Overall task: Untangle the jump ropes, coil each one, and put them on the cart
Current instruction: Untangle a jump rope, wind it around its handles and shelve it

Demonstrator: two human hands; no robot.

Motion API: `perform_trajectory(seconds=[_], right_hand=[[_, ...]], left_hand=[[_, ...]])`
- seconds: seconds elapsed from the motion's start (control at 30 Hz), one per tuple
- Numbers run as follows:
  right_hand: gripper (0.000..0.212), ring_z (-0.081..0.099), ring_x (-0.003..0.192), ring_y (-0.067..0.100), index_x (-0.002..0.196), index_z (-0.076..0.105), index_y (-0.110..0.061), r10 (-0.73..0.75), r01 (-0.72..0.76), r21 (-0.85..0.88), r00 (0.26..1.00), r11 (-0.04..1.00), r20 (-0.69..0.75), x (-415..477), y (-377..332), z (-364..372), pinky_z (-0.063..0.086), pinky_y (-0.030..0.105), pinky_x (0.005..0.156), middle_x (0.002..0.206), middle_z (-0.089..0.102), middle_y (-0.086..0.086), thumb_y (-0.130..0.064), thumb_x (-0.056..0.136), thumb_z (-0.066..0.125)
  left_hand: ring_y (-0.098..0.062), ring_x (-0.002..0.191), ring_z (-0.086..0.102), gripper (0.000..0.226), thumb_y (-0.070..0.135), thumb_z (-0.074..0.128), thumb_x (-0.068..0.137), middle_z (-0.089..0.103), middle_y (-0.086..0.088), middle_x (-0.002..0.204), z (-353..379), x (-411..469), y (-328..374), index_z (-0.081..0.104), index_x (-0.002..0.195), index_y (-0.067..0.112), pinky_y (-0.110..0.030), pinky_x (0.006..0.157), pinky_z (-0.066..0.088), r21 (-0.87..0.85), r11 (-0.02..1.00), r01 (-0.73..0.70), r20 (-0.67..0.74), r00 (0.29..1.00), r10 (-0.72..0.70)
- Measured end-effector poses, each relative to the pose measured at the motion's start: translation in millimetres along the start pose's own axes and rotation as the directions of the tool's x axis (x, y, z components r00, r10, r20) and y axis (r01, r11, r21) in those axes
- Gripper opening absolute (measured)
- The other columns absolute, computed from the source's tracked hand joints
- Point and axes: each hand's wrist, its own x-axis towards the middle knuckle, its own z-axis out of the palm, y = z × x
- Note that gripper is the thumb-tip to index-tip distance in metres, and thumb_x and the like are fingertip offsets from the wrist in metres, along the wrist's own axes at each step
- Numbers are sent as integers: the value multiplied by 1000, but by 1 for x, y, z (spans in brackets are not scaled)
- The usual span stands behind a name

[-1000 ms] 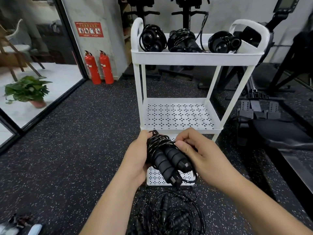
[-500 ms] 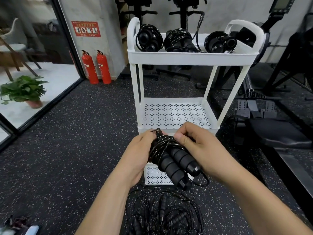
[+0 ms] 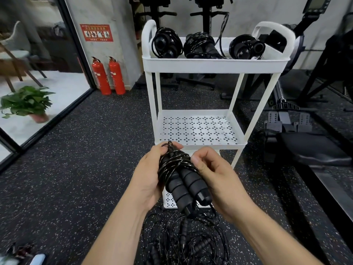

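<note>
Now that slack is pulled in, left hand (image 3: 149,176) grips black coiled jump rope (image 3: 183,180), right hand (image 3: 219,178) pinches its cord; white plastic cart (image 3: 215,64) next.

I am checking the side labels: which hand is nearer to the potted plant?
Left. The left hand grips the coiled jump rope on the side toward the potted plant; the right hand holds its other side, farther away.

A white three-tier perforated cart (image 3: 215,64) is set on dark speckled rubber floor (image 3: 86,159) at frame centre. Three coiled black jump ropes (image 3: 200,44) are held in its top tray. Loose tangled black ropes (image 3: 187,241) are spread on the floor, lower centre.
</note>
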Motion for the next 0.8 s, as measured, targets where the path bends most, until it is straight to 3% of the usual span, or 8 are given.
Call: perform_trajectory(seconds=[0.07,0.13,0.3,0.37,0.47,0.6,0.73,0.8], right_hand=[[24,50,86,21,100,67,-23,-65,65,-74,998,995,-5,-2,2,-3,42,42,81,90,54,12,-47,98,70],[19,52,84,20,100,67,-23,-120,120,-123,993,985,4,-5,2,-6,43,39,77,88,56,13,-42,101,67],[6,59,87,16,105,73,-26,-127,130,-81,991,988,36,-15,4,-2,49,28,79,92,66,2,-23,103,67],[14,59,87,18,106,75,-24,-57,58,-18,995,998,80,-13,1,-7,51,24,77,94,66,2,-12,100,69],[25,59,81,17,99,75,-19,24,-50,132,982,990,187,-8,-10,-16,52,23,72,93,65,6,3,89,69],[22,55,77,15,97,71,-18,40,-58,60,963,996,265,-7,-14,-22,50,23,72,90,61,6,3,89,69],[24,51,80,12,93,70,-20,-2,8,-28,976,1000,217,-8,-9,-24,46,20,73,86,58,1,2,84,68],[25,53,79,12,89,73,-21,-10,13,-14,983,1000,182,-8,-10,-23,48,19,71,85,59,3,3,85,68]], left_hand=[[-27,91,68,38,28,46,108,75,-17,100,4,0,0,77,114,9,-44,89,55,7,1000,2,-13,1000,-1],[-26,89,68,38,29,46,108,74,-16,99,6,0,1,77,115,7,-43,89,55,-8,1000,18,-19,1000,-18],[-23,75,69,35,27,47,106,71,-14,88,6,0,3,74,113,5,-36,71,62,-117,991,63,-46,997,-69],[-29,84,69,35,28,49,105,71,-15,90,6,-1,4,75,110,4,-49,87,64,-146,987,62,-46,997,-69],[-32,93,66,38,30,50,104,72,-16,95,8,-1,1,81,102,7,-64,111,50,-172,981,87,-2,996,-89],[-32,92,66,35,29,54,101,70,-16,97,12,-1,-2,82,103,8,-66,111,47,-224,964,143,10,990,-144],[-28,80,67,39,28,50,102,70,-13,85,10,-2,-1,84,93,12,-48,89,60,-173,972,158,40,987,-154],[-36,95,66,38,29,51,102,71,-16,90,11,-4,2,84,95,13,-60,106,54,-184,970,156,67,987,-146]])
